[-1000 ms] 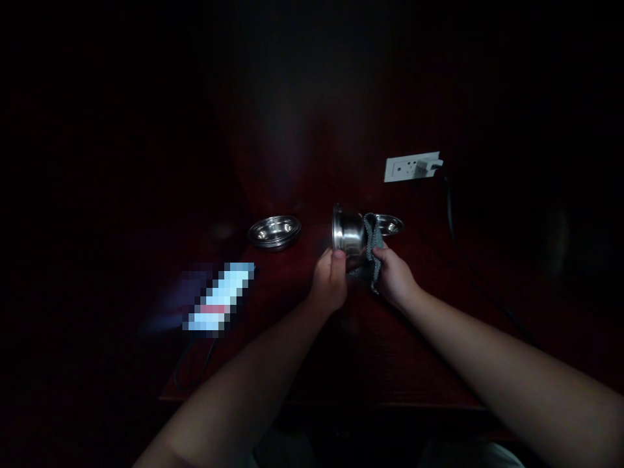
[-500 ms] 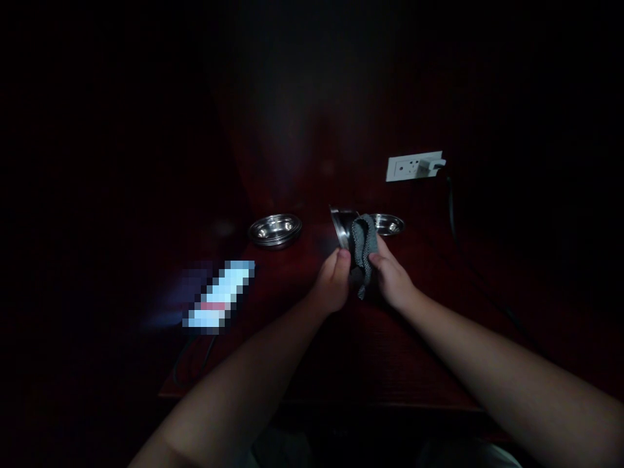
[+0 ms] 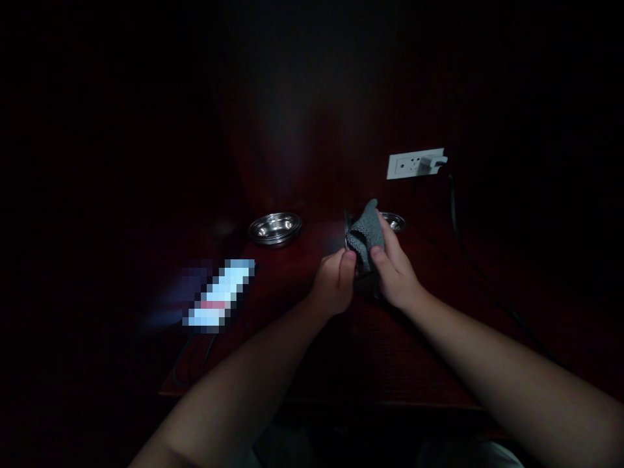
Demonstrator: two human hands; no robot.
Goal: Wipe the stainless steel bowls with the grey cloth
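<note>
My left hand (image 3: pixel 335 279) grips the near edge of a shiny metal bowl (image 3: pixel 347 227), thumb on top. The bowl is tipped on its side above the table, and only a thin strip of it shows. A folded grey cloth (image 3: pixel 365 234) covers the rest. My right hand (image 3: pixel 396 270) holds this cloth with the thumb in front, pressed toward the bowl. Behind the right hand lies a metal dish (image 3: pixel 397 222), partly hidden. To the left sits a stack of shallow metal bowls (image 3: pixel 275 229).
A lit, blurred-out phone (image 3: pixel 221 296) lies at the left on the dark red table (image 3: pixel 390 364), with a cable (image 3: pixel 178 361) near it. A white wall socket (image 3: pixel 414 164) with a plug is at the back right, and a black cord (image 3: pixel 453 208) runs down from it. Surroundings are dark.
The bowl has turned, so its side now hardly shows. The right hand and cloth have shifted slightly up and right, and the cloth spreads wider. The left hand moved slightly right.
</note>
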